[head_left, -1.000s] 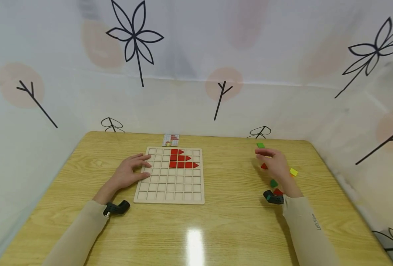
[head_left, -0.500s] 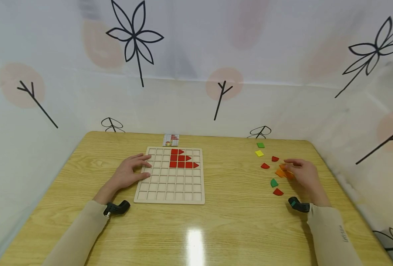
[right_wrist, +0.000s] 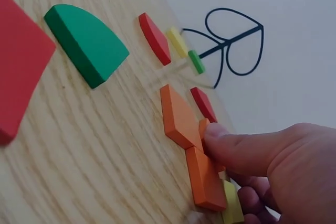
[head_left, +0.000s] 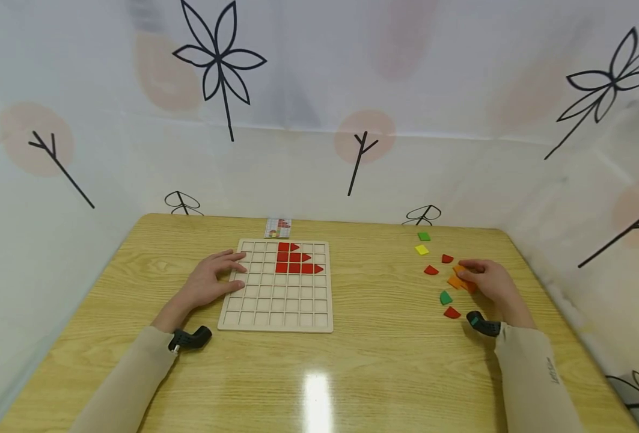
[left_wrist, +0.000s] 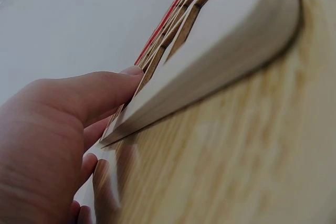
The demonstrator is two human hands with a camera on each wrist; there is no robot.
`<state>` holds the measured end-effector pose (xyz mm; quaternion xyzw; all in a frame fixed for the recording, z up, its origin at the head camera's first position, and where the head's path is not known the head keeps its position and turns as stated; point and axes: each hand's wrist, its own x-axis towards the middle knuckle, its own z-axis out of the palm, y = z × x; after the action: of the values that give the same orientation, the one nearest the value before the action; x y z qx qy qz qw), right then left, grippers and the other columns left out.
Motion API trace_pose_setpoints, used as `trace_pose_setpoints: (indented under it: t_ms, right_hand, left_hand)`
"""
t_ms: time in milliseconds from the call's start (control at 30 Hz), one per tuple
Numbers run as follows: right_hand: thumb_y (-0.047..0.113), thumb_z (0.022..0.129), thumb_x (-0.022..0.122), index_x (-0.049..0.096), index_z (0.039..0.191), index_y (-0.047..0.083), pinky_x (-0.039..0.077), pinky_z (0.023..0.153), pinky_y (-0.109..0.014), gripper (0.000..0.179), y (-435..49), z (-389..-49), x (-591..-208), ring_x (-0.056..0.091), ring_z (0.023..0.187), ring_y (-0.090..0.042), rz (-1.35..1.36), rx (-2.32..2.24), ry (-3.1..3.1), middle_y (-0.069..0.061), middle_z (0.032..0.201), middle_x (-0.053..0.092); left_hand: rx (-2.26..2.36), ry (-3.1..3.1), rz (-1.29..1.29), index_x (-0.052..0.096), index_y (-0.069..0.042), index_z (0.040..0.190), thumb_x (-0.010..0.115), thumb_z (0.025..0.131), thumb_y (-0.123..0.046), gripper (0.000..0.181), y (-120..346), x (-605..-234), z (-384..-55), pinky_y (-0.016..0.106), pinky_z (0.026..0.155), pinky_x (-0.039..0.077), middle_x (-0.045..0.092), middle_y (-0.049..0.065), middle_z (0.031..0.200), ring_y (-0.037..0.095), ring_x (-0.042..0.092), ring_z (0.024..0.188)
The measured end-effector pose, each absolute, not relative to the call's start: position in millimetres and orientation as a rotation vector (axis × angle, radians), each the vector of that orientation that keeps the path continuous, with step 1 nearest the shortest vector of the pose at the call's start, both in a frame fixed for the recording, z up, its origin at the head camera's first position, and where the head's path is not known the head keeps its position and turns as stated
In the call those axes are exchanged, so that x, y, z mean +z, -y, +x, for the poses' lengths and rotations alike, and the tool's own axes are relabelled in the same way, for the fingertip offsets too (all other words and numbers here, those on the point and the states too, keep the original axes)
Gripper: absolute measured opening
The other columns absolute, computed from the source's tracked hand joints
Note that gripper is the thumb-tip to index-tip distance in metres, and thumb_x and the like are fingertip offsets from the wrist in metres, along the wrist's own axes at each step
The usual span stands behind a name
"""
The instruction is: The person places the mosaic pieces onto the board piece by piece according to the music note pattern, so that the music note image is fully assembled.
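In the head view, my left hand (head_left: 209, 280) rests along the left side of a pale wooden grid board (head_left: 276, 329), its fingers relaxed and spread over the edge. Rows of red pieces (head_left: 294, 268), squares ending in pointed tips, fill several cells at its upper right. At the right of the table, thumb and index finger of my right hand (head_left: 493, 286) pinch a small orange piece (right_wrist: 203, 124) within a cluster of orange pieces. Beside it in the right wrist view lie another orange piece (right_wrist: 178, 121) and an orange square (right_wrist: 206, 179). A yellow piece (right_wrist: 232, 203) sits by the curled fingers.
Around the right hand lie red pieces (head_left: 431, 270), a green quarter-round piece (head_left: 446, 297), a yellow square (head_left: 421, 249) and a light green square (head_left: 424, 236). A small printed pattern card (head_left: 278, 228) lies behind the board. Patterned cloth hangs behind the table.
My right hand has moved right and slightly down from above the loose pieces to the orange cluster, where its thumb and finger have closed round an orange piece. My left hand has stayed put.
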<state>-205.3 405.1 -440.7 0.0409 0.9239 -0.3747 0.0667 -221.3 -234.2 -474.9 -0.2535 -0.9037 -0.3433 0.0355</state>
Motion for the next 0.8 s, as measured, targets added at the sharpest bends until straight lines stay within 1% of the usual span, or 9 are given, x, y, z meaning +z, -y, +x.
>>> trace_pose_setpoints:
  t_ms: [133,267,400,500,600,700,733,800]
  right_hand:
    - [0.03,0.103,0.057,0.048,0.139,-0.01,0.037,0.101,-0.062,0.055,-406.7,-208.1,-439.7,0.043,0.123,-0.051,0.124,-1.114,-2.786,-0.037,0.14,0.043]
    - [0.03,0.102,0.059,0.051,0.134,-0.011,0.042,0.095,-0.055,0.053,-410.2,-210.1,-441.2,0.049,0.115,-0.047,0.103,-1.086,-2.803,-0.035,0.133,0.049]
    - [0.028,0.101,0.06,0.054,0.128,-0.009,0.044,0.085,-0.042,0.047,-411.0,-208.5,-440.1,0.051,0.109,-0.04,0.131,-1.121,-2.802,-0.031,0.127,0.054]
    - [0.026,0.102,0.059,0.054,0.129,-0.009,0.043,0.078,-0.032,0.044,-409.7,-206.5,-437.6,0.051,0.107,-0.036,0.16,-1.177,-2.789,-0.029,0.127,0.054]
    - [0.025,0.102,0.058,0.053,0.133,-0.008,0.043,0.075,-0.025,0.046,-408.7,-204.9,-435.6,0.052,0.106,-0.033,0.161,-1.188,-2.8,-0.029,0.128,0.055]
    - [0.026,0.103,0.057,0.054,0.133,-0.009,0.043,0.072,-0.023,0.046,-409.1,-203.7,-434.4,0.053,0.102,-0.029,0.162,-1.169,-2.819,-0.027,0.125,0.057]
    - [0.026,0.103,0.056,0.054,0.133,-0.009,0.043,0.071,-0.025,0.046,-409.5,-203.5,-433.9,0.052,0.1,-0.028,0.163,-1.161,-2.824,-0.026,0.123,0.058]
    - [0.03,0.104,0.054,0.053,0.135,-0.008,0.043,0.074,-0.03,0.049,-409.9,-202.5,-431.9,0.051,0.1,-0.031,0.183,-1.152,-2.815,-0.026,0.124,0.056]
  left_hand:
    - [-1.052,2.773,-0.784,0.074,-0.017,0.112,0.078,0.088,-0.029,0.027,234.1,-474.4,-221.3,0.059,0.113,0.024,0.052,0.006,0.147,0.035,0.034,0.142]
    - [-1.055,2.765,-0.787,0.074,-0.016,0.111,0.078,0.088,-0.028,0.026,234.0,-473.7,-220.8,0.059,0.113,0.025,0.053,0.006,0.147,0.035,0.035,0.142]
    - [-1.05,2.756,-0.794,0.074,-0.016,0.111,0.078,0.088,-0.028,0.026,234.3,-473.4,-220.0,0.059,0.112,0.026,0.053,0.007,0.146,0.035,0.036,0.141]
    - [-1.048,2.749,-0.793,0.075,-0.017,0.111,0.077,0.088,-0.027,0.025,234.8,-473.4,-220.1,0.059,0.112,0.026,0.053,0.007,0.146,0.036,0.036,0.141]
    - [-1.049,2.751,-0.795,0.075,-0.016,0.111,0.078,0.088,-0.027,0.026,234.9,-473.6,-220.5,0.059,0.112,0.026,0.053,0.007,0.146,0.036,0.036,0.141]
    - [-1.053,2.761,-0.797,0.074,-0.016,0.112,0.078,0.088,-0.028,0.027,234.9,-473.5,-220.2,0.059,0.113,0.025,0.052,0.007,0.147,0.035,0.035,0.142]
    - [-1.054,2.764,-0.797,0.074,-0.016,0.112,0.078,0.088,-0.029,0.027,234.7,-473.3,-220.0,0.058,0.113,0.026,0.052,0.006,0.147,0.035,0.035,0.142]
    - [-1.054,2.766,-0.799,0.074,-0.016,0.112,0.078,0.088,-0.029,0.027,234.2,-472.5,-219.1,0.059,0.113,0.025,0.052,0.007,0.147,0.035,0.035,0.142]
